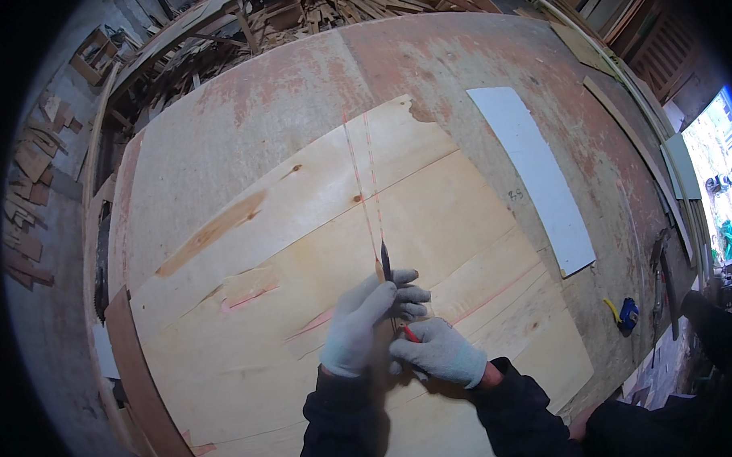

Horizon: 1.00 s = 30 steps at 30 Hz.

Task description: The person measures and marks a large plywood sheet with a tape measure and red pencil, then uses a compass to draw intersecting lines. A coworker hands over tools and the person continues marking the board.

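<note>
A large sheet of pale plywood (302,255) lies before me on a worn table. Both my hands wear light grey work gloves. My left hand (365,313) is closed over the sheet's middle, with a slim dark pointed tool (386,258) sticking up past the thumb. Beside its tip shows a pale, wood-coloured point; its exact kind is unclear. My right hand (441,353), just below, pinches a thin red stick (410,334), perhaps a pencil. Two thin red broken lines (375,176) run from the sheet's far edge toward my left hand; whether string or marks, I cannot tell.
A white curved strip (533,178) lies right of the plywood. A blue-and-yellow tape measure (626,314) sits near the table's right edge. At left is a brown board (150,381). Wood scraps (350,7) pile up beyond the table (457,56); someone's dark sleeve shows lower right.
</note>
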Available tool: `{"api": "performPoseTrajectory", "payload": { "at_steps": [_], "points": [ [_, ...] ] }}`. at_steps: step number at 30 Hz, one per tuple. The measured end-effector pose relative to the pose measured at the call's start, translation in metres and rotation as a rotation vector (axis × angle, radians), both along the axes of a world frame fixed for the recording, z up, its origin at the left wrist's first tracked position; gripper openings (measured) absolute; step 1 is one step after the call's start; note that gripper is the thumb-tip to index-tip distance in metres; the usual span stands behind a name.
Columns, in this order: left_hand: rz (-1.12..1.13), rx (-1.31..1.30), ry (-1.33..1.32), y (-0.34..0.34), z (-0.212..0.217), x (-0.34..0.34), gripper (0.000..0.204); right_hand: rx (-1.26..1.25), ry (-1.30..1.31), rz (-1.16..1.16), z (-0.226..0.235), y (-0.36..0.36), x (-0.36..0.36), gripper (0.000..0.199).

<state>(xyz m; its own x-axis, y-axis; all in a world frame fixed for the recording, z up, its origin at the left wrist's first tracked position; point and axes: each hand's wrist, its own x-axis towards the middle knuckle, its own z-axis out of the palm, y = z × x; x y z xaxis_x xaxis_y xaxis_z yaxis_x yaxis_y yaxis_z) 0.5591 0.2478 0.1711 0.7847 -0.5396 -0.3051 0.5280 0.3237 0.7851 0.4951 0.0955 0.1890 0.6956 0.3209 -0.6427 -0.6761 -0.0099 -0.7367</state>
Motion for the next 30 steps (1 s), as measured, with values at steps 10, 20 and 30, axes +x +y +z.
{"api": "performPoseTrajectory", "payload": {
  "at_steps": [10,20,30],
  "points": [
    [0.2,-0.072,-0.046,-0.002,-0.002,0.003,0.046,-0.057,-0.045,-0.013,-0.006,0.009,-0.003,0.028],
    [0.205,-0.112,-0.027,-0.002,-0.005,0.002,0.041,-0.033,-0.063,-0.066,-0.01,0.01,-0.007,0.033],
    [0.188,-0.106,-0.046,-0.002,-0.005,0.002,0.04,-0.051,-0.068,-0.053,-0.009,0.01,-0.005,0.032]
  ]
}}
